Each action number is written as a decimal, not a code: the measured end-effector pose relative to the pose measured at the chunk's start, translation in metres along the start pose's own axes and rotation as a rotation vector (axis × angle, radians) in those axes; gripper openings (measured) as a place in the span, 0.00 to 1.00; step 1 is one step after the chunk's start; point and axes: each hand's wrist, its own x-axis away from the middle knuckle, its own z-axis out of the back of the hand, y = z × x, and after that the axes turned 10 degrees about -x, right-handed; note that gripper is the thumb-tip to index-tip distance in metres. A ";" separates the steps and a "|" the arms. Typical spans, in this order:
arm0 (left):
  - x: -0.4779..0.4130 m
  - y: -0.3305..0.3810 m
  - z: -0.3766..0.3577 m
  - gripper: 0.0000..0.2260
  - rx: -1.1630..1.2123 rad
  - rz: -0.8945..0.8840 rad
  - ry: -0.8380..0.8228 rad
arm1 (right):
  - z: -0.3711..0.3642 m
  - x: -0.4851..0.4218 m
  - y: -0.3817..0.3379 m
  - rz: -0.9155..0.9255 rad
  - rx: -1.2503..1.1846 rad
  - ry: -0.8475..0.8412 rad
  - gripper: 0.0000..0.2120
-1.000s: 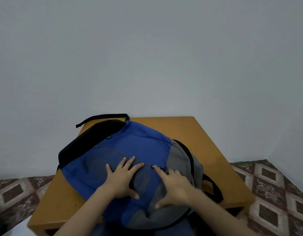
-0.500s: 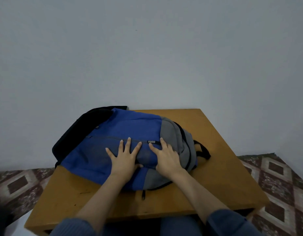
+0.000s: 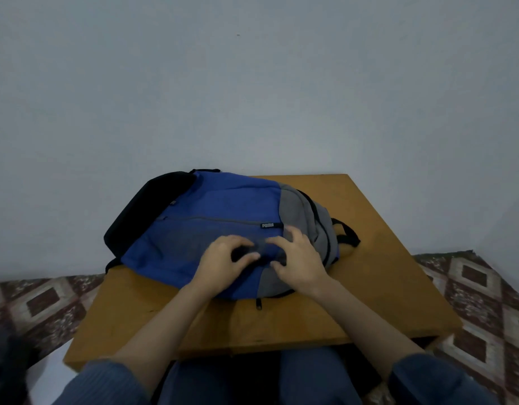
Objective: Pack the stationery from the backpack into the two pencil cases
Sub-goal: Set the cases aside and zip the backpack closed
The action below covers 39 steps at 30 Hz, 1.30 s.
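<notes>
Left hand (image 3: 226, 260) and right hand (image 3: 300, 260) are lying side by side on the front panel of a blue and grey fabric backpack (image 3: 223, 200) with a black base, fingers bent claw-like against the cloth. Motion blur and dark patches under the fingers are hiding the contact, so it cannot be told whether either hand is pinching fabric or merely pressing on it.

The backpack is lying flat on a square orange-brown wooden desk (image 3: 369, 287), its long axis running left to right. Its black base is pointing to the person's left, its grey top and black carry loop (image 3: 347, 235) to the right.

A front-pocket zip line (image 3: 211, 220) is running along that axis just beyond both hands, ending at a small black brand tag (image 3: 271, 225) close above the right fingertips. A dark main zip track (image 3: 318, 217) is curving over the grey top, beyond and right of the right hand, which is the nearer of the two.

No stationery or pencil cases are showing. Judgement: the task is only beginning, and opening a zip is looking like the next step.
</notes>
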 end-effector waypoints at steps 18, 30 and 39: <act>0.042 0.004 -0.003 0.10 -0.059 0.087 0.015 | -0.056 0.030 -0.020 -0.207 -0.149 0.095 0.21; 0.044 0.011 -0.010 0.11 -0.268 0.125 0.027 | -0.046 0.038 -0.024 -0.004 -0.131 0.138 0.08; 0.033 -0.036 0.027 0.14 -0.583 0.184 0.073 | 0.007 0.035 0.065 0.012 -0.068 0.635 0.13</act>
